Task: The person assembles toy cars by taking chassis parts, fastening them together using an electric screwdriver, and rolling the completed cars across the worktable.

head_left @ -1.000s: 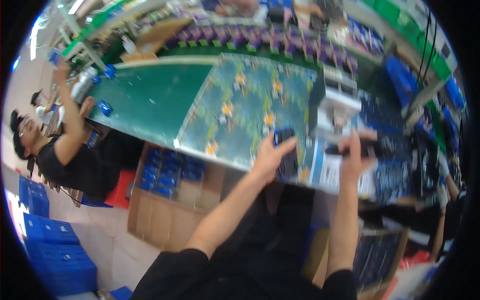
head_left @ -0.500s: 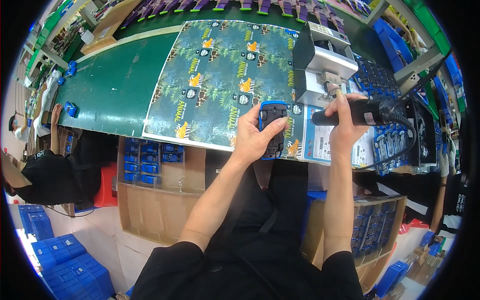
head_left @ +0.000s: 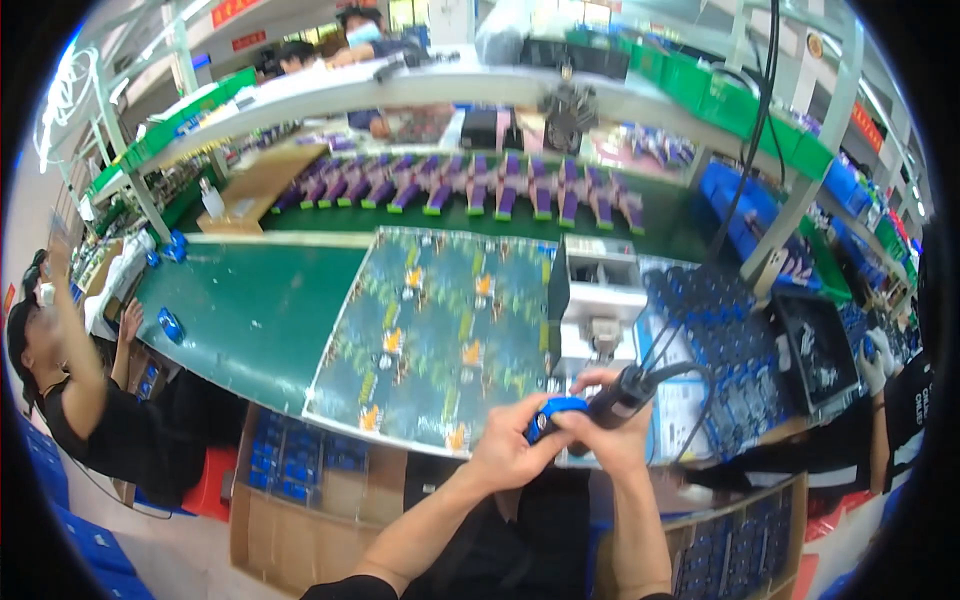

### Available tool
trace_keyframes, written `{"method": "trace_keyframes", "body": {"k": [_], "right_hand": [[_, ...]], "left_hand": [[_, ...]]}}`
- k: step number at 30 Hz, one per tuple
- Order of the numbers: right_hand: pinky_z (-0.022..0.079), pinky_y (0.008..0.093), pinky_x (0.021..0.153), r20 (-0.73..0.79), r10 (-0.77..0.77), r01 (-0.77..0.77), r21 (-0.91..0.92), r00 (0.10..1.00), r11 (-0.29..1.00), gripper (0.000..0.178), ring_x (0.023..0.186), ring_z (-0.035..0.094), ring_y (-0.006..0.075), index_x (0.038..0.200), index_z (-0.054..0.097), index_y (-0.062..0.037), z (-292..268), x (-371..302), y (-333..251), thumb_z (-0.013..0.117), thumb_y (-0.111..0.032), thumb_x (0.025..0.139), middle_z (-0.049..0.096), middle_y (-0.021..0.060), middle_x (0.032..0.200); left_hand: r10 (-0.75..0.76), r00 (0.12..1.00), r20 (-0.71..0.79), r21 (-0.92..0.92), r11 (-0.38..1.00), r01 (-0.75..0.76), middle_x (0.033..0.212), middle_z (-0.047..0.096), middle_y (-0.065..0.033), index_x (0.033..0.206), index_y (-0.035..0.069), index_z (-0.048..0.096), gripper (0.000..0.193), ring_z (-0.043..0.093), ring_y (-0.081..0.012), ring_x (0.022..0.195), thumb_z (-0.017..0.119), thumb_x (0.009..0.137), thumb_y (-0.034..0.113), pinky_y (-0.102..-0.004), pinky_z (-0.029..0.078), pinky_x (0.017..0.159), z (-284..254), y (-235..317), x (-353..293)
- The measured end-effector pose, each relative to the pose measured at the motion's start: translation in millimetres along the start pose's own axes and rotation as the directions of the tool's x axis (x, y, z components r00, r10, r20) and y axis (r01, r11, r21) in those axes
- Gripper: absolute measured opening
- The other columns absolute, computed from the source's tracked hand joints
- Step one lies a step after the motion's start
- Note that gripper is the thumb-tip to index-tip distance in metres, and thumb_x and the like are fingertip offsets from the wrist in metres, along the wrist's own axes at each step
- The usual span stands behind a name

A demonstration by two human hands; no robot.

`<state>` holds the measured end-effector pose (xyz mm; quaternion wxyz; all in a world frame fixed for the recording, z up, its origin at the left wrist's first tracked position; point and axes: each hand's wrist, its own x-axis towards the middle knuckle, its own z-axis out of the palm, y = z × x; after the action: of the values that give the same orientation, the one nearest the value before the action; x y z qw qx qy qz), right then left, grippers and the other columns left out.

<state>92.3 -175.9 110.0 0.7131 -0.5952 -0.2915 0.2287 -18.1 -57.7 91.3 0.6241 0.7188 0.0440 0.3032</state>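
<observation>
The left grip (head_left: 508, 445) is curled around a blue toy car (head_left: 556, 407); just right of it, the right grip (head_left: 624, 441) wraps a black screwdriver (head_left: 617, 398) slanting toward the car, tip hidden.

You are in a factory workshop, at an assembly line. Your long green workbench (head_left: 260, 300) faces a row of matching purple parts (head_left: 480, 190). Green bins (head_left: 690, 88) line the shelf (head_left: 460, 88) above, a cardboard box (head_left: 275, 535) below holds many alike blue pieces (head_left: 300, 465), and one co-worker (head_left: 85, 400) is at your left, another person (head_left: 903, 410) at your right.
</observation>
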Motion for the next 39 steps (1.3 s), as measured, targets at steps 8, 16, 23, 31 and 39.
{"method": "trace_keyframes", "body": {"k": [8, 16, 23, 31, 39], "right_hand": [[0.054, 0.0250, 0.068, 0.028, -0.101, 0.100, 0.044, 0.994, 0.994, 0.041, 0.077, 0.065, 0.0118, 0.103, 0.062, 0.0016, -15.1, -6.2, -6.4, 0.087, -0.002, 0.069, 0.067, 0.0077, 0.088], [0.054, 0.0260, 0.067, -0.030, -0.114, 0.117, 0.106, 0.993, 0.987, 0.036, 0.077, 0.065, 0.0114, 0.099, 0.063, -0.0005, -11.2, -4.1, 3.5, 0.085, -0.001, 0.071, 0.066, 0.0052, 0.085], [0.049, 0.0248, 0.057, -0.240, -0.451, 0.490, 0.136, 0.860, 0.861, 0.012, 0.058, 0.060, 0.0114, 0.092, 0.060, -0.0007, -31.0, 29.1, -17.1, 0.070, 0.000, 0.086, 0.064, 0.0063, 0.076], [0.049, 0.0325, 0.064, -0.240, -0.627, 0.641, -0.027, 0.741, 0.767, 0.010, 0.061, 0.056, 0.0158, 0.096, 0.058, -0.0006, -33.8, 85.6, -31.2, 0.066, -0.002, 0.091, 0.057, 0.0078, 0.075], [0.046, 0.0261, 0.055, -0.208, -0.435, 0.447, 0.013, 0.876, 0.895, 0.015, 0.053, 0.055, 0.0124, 0.095, 0.058, -0.0011, -22.3, 56.9, -2.8, 0.070, -0.004, 0.088, 0.057, 0.0050, 0.070]], "left_hand": [[0.053, 0.990, 0.134, 0.063, 0.996, -0.062, 0.079, 0.064, -0.0092, 0.109, 0.003, 0.064, 0.028, 0.061, -0.0138, 0.070, 0.073, 0.087, 0.018, -0.0317, 0.046, 0.063, 4.3, 19.1, 0.4], [-0.108, 0.989, 0.104, -0.082, 0.990, 0.116, 0.087, 0.064, -0.0004, 0.113, 0.004, 0.066, 0.030, 0.056, -0.0052, 0.079, 0.075, 0.086, 0.016, -0.0236, 0.046, 0.070, 11.4, 10.0, -1.5], [-0.276, 0.955, -0.106, -0.276, 0.931, 0.238, 0.087, 0.068, -0.0008, 0.109, 0.001, 0.067, 0.022, 0.059, -0.0054, 0.079, 0.069, 0.090, 0.012, -0.0241, 0.049, 0.071, -5.6, -52.9, 13.9], [-0.398, 0.916, -0.049, -0.468, 0.820, 0.331, 0.098, 0.069, -0.0104, 0.115, 0.003, 0.057, 0.025, 0.067, -0.0153, 0.079, 0.066, 0.094, 0.012, -0.0304, 0.056, 0.071, 4.6, -91.7, 13.1], [-0.224, 0.974, -0.043, -0.421, 0.888, 0.185, 0.104, 0.070, -0.0156, 0.120, 0.000, 0.056, 0.034, 0.069, -0.0187, 0.089, 0.069, 0.089, 0.008, -0.0330, 0.055, 0.083, 0.1, -85.2, -3.5]]}}
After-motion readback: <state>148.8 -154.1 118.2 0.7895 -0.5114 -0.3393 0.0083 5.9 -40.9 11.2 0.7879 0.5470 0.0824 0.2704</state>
